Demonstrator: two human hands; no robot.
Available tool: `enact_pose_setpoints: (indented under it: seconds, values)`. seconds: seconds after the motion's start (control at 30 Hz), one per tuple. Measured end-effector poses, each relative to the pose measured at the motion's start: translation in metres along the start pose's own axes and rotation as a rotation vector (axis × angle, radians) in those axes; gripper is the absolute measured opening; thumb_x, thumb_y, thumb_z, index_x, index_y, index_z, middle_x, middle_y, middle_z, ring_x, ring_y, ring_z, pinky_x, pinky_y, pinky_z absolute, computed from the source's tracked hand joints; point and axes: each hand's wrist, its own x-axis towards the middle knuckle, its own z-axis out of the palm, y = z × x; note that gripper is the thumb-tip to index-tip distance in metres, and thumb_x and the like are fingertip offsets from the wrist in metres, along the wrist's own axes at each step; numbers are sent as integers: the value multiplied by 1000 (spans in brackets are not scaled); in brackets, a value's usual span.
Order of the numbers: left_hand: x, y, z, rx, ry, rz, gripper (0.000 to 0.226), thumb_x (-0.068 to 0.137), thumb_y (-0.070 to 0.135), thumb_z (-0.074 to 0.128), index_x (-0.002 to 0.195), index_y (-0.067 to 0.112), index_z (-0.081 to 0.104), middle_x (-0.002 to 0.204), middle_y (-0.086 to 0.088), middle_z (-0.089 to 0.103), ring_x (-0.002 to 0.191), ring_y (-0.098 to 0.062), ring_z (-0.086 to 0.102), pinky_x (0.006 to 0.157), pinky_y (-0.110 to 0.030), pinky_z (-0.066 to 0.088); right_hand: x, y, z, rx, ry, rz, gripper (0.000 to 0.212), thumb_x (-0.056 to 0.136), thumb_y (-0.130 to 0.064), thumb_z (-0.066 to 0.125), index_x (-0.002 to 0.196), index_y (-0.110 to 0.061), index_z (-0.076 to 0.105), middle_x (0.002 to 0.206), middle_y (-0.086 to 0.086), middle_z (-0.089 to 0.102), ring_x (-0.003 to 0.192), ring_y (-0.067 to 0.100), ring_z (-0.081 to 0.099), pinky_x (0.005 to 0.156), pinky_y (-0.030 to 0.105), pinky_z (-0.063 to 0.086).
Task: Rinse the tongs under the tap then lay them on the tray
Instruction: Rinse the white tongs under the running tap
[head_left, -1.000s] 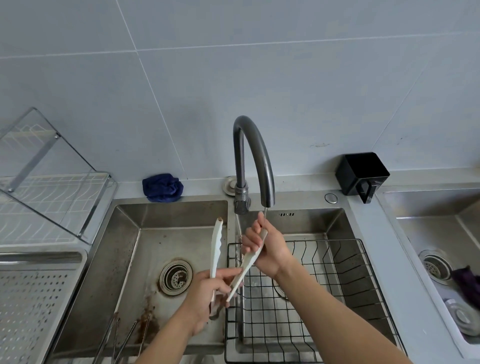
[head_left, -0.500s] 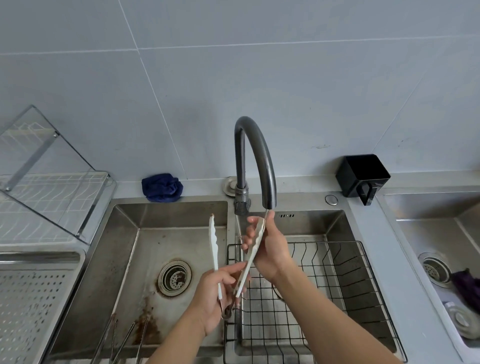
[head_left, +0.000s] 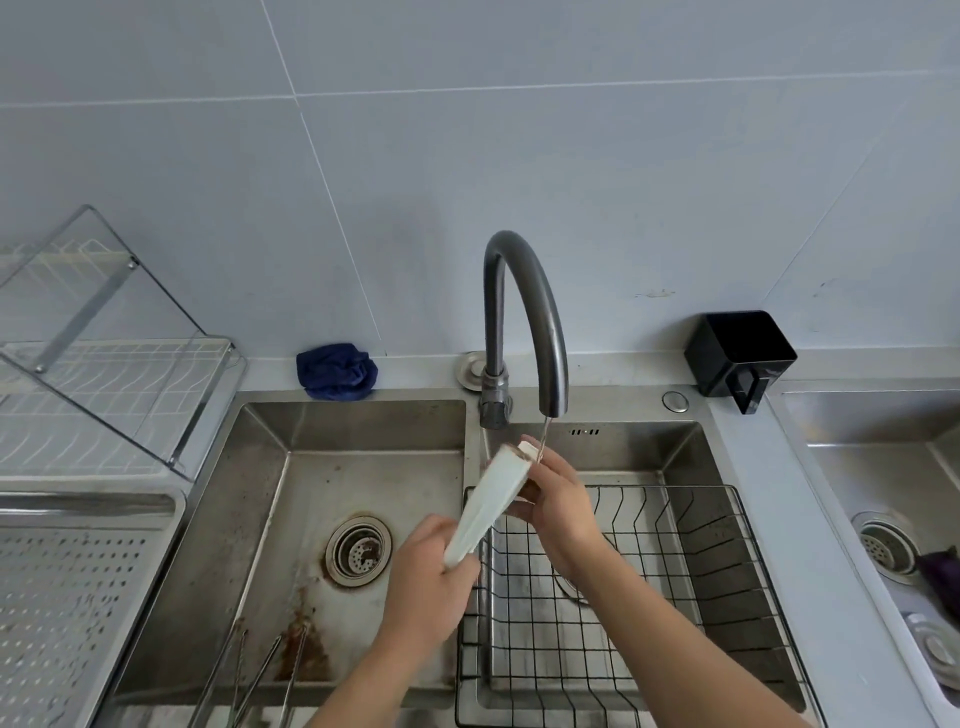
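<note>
White tongs (head_left: 487, 505) slant up from lower left to upper right, their two arms squeezed together, with brown marks at the tips. A thin stream of water falls from the dark curved tap (head_left: 524, 317) onto the tips. My left hand (head_left: 427, 582) grips the hinge end of the tongs. My right hand (head_left: 558, 493) holds the tip end just under the spout. The perforated steel tray (head_left: 62, 597) lies at the far left, beside the left sink basin.
A black wire basket (head_left: 675, 587) sits in the right basin under my right arm. The left basin (head_left: 311, 467) has a rusty drain and metal tongs (head_left: 249, 675) at its front. A blue cloth (head_left: 336, 371), a clear dish rack (head_left: 104, 374) and a black holder (head_left: 740, 356) line the back.
The tongs' two arms were spread apart and are now pressed together. They have turned so a broad face points up, and the tips stay under the water stream.
</note>
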Motion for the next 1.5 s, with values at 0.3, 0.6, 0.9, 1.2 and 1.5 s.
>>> enact_pose_setpoints:
  seconds: [0.3,0.6,0.9,1.2,1.5]
  values:
    - [-4,-8,-25,638,31,372,57,63,14,85,119,14,74,92,2,60,75,-16,57,52,-25,47,-13,5,-10,20,-81,-5,17,94,3,64,106,-5,74,106,28,74,87,34,74,79,38,63]
    - [-2,-11,-33,728,55,533,59,60,11,83,118,8,73,91,-3,60,75,-19,55,57,-27,45,-1,5,-16,54,-52,27,30,96,0,50,86,-4,78,89,28,75,80,36,76,70,34,63]
    - [24,-5,-26,766,1,595,69,57,9,83,125,11,69,103,-5,63,84,-21,52,66,-33,53,10,-11,-32,194,-89,48,20,86,21,63,99,8,71,94,22,75,85,32,75,77,31,64]
    - [33,-5,-23,674,-4,563,61,65,-1,79,124,11,69,108,-6,65,89,-24,57,71,-38,55,7,-12,-26,-47,52,-75,9,93,9,65,101,8,68,86,21,75,76,29,76,73,34,65]
    - [31,4,-7,140,-26,66,18,85,7,61,94,13,75,92,5,62,80,-17,59,63,-14,38,10,0,-2,-87,81,-123,22,91,7,64,104,-10,67,85,6,75,79,20,72,72,37,62]
